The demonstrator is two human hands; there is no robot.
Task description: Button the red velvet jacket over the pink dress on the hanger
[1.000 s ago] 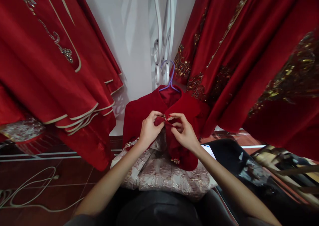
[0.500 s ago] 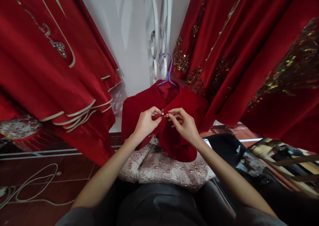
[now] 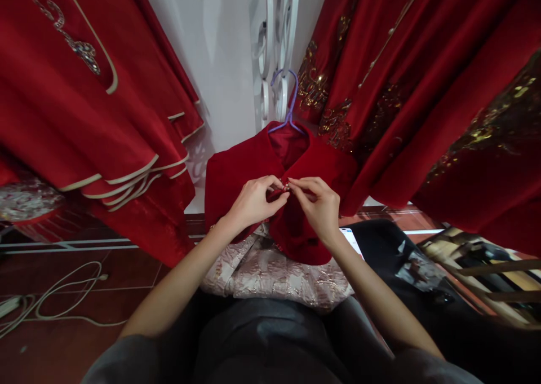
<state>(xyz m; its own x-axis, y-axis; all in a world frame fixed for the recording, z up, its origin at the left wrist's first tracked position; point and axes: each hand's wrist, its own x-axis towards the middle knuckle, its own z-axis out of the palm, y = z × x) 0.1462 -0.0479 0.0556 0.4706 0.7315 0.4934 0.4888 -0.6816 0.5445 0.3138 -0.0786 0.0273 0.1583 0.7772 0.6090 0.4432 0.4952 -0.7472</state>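
Observation:
A red velvet jacket [image 3: 240,164] hangs on a purple hanger [image 3: 291,105], its lower part over a folded pale pink, shiny patterned cloth [image 3: 291,274]. At the jacket's front opening, my left hand [image 3: 257,201] pinches the edge of the red fabric between thumb and fingers. My right hand [image 3: 320,204] meets it there, its thumb and forefinger closed on a small beaded button [image 3: 287,187]. The fingertips almost touch and partly cover the button, so whether it is fastened cannot be seen.
Red garments with pale trim [image 3: 122,113] hang at left, and sequined red garments [image 3: 422,107] at right. Behind the hanger is a white scrolled metal frame [image 3: 265,40]. A white cable [image 3: 42,310] lies on the tiled floor. A phone [image 3: 350,241] lies beside my right forearm.
Both hands have drawn closer together at the jacket's front, and the right fingertips now meet the left ones over the beads. The view has tipped slightly downward.

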